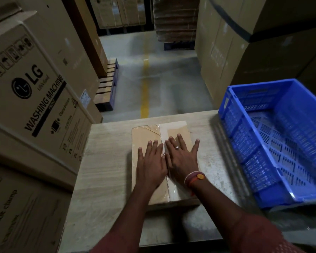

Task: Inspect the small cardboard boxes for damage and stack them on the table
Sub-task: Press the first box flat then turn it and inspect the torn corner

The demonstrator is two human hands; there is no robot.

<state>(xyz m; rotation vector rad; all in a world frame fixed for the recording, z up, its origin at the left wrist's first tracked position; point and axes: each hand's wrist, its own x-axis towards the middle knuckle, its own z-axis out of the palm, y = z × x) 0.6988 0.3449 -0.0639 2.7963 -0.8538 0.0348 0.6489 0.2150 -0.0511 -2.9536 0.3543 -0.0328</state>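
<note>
At the far left, large cartons [31, 84] are stacked beside the tabletop [108, 161], one marked as a washing machine; they are plainly stock, not the task's goods. On the middle of the tabletop a small flat box [144, 136] is laid, taped along its centre seam. The left hand [150, 164] is pressed flat on the brown left half, fingers [150, 145] straight and slightly spread. The right hand [181, 157], with a ring and wristbands, is laid flat on the right half, fingers spread wide, the thumbs of both hands nearly touching over the seam. The box is probably held down this way so that the tape and flaps can be felt for damage. No other small box is seen. At the right a blue crate [230, 114] is set on the tabletop's edge, seemingly emptied.
</note>
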